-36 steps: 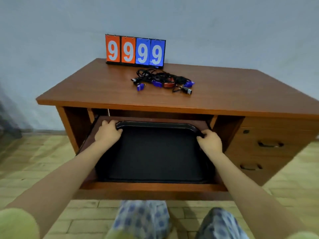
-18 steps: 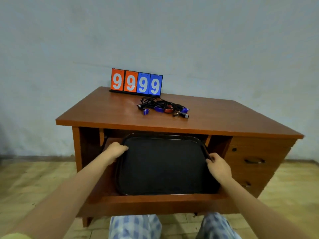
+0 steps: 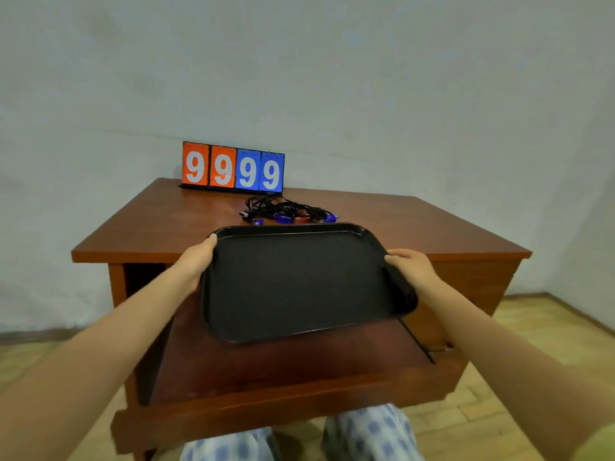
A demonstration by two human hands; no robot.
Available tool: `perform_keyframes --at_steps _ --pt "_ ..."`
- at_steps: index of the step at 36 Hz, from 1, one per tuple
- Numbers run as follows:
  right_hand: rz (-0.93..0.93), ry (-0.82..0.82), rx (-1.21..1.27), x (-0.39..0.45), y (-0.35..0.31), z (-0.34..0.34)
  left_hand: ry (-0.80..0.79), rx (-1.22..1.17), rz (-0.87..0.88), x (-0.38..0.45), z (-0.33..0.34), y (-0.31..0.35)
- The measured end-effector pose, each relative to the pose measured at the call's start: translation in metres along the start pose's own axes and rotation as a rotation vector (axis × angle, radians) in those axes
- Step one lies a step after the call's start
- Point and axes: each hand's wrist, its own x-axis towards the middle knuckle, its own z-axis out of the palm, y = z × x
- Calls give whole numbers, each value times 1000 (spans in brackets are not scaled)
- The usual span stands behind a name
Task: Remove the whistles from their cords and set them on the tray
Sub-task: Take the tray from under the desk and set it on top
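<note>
Two hands held a black tray (image 3: 299, 284) above the pulled-out shelf (image 3: 283, 374) of a brown wooden desk (image 3: 159, 224): the left hand (image 3: 196, 261) gripped its left rim, the right hand (image 3: 412, 271) curled around its right rim. At the far left of the desktop stood a flip scoreboard (image 3: 233, 168) reading 9999; just right and nearer lay the tangled whistles on cords (image 3: 288, 211), partly hidden behind the tray's far edge. A pale wall rose behind, over a light brick-patterned floor (image 3: 519, 331).
</note>
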Motion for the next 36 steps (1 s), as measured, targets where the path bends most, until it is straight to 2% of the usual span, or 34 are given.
perform_keyframes --at_steps 4,6,8,13,20,22,25,29,33,36 --pt "158 -22 462 26 -22 8 86 -148 -32 12 -16 16" --pt "162 -24 647 32 -32 18 142 -233 -35 19 -22 22" --pt "129 -36 708 39 -47 40 223 -320 -22 27 -31 28" --pt "110 -196 658 48 -85 125 402 -404 -15 46 -40 41" --pt "19 -388 496 52 -121 237 593 -324 -13 65 -50 38" --pt "-34 -400 432 56 -128 255 594 -369 32 73 -58 30" --pt "-75 -414 352 70 -131 275 510 -494 115 85 -70 21" --pt "-109 -507 249 88 -130 297 434 -483 134 97 -87 17" --pt "-148 -558 97 111 -130 312 422 -309 97 113 -103 15" --pt "-193 -576 13 125 -133 317 430 -77 87 125 -111 12"
